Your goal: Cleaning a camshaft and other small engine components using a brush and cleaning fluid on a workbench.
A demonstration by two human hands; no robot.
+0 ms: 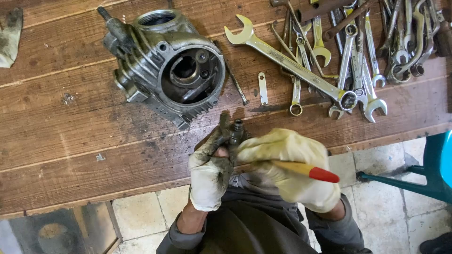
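My left hand [209,174], in a dirty white glove, grips a small dark metal part [234,132] at the wooden bench's front edge. My right hand [287,167], also gloved, holds a tool with a yellow shaft and red end [306,169], its working tip hidden behind my fingers near the small part. A grey finned engine housing [165,66] with a round opening lies on the bench just beyond my hands.
Several spanners [339,51] lie in a heap at the back right of the wooden bench [70,141]. A thin rod [235,82] and a small flat plate [262,88] lie beside the housing. A rag [9,37] is far left; a teal stool [423,178] stands at right on the tiled floor.
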